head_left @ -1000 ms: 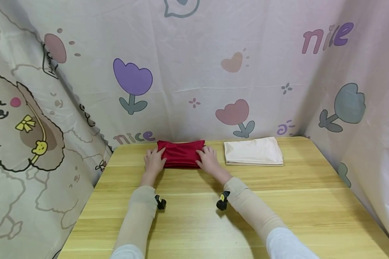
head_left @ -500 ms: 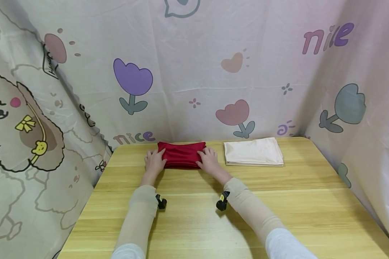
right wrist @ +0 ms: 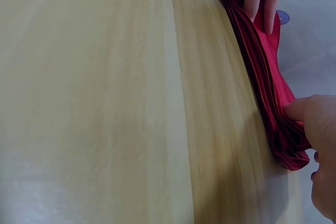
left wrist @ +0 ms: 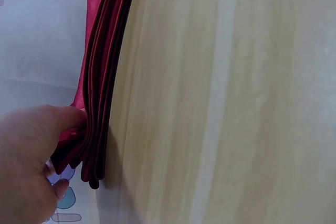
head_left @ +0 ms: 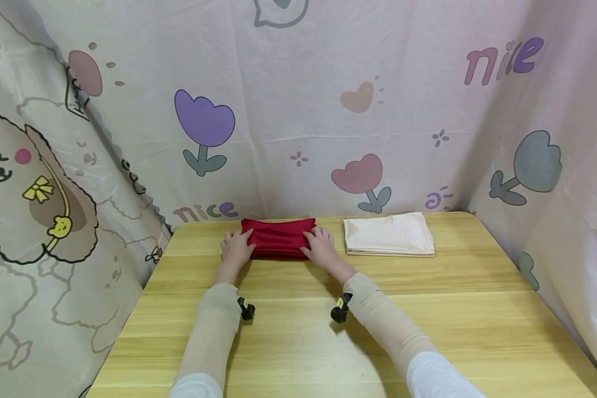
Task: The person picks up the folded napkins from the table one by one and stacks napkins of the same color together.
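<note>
A folded red satiny cloth (head_left: pixel 282 239) lies in several layers near the back edge of the wooden table, its layered edge facing me. At its left end my left hand (head_left: pixel 236 246) grips the folds; the left wrist view has the thumb (left wrist: pixel 68 118) over the top layer and the fingers curled at the end. My right hand (head_left: pixel 321 246) holds the opposite end, and in the right wrist view its thumb (right wrist: pixel 298 109) presses on the top near the layered edge. The fingertips of both hands are partly hidden.
To the right of the red cloth, a folded cream-white cloth (head_left: pixel 389 234) lies flat on the wooden table (head_left: pixel 298 331). A printed curtain (head_left: pixel 288 110) hangs behind the table and along both sides. Small black cameras sit at both wrists.
The red cloth's back edge sits slightly lower than a second ago. Both hands have stayed almost in place at its ends, and the white cloth has not moved.
</note>
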Available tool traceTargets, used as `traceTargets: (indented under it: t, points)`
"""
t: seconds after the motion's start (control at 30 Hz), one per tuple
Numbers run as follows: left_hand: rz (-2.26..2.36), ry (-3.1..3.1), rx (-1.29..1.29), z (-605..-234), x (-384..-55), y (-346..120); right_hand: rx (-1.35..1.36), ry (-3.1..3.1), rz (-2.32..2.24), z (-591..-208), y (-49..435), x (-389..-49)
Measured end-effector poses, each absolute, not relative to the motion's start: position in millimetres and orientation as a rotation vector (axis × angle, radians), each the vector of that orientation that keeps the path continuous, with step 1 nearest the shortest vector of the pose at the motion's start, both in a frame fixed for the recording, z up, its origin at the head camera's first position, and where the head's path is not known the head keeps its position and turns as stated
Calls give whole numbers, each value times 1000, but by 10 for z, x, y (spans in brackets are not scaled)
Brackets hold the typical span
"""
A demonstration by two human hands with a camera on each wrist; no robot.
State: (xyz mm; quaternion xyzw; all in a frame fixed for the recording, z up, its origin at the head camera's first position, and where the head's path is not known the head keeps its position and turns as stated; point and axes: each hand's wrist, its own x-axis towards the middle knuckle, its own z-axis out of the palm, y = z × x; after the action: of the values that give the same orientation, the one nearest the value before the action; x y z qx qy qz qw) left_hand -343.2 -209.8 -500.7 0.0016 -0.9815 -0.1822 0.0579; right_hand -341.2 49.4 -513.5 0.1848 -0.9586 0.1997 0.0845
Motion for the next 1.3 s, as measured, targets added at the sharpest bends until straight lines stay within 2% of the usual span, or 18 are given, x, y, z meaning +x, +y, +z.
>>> traceTargets:
  t: [1.3]
  points:
    - [-528, -3138, 58, -5080, -3472, -2187, 453, -3089, 561, -5186, 485, -3455]
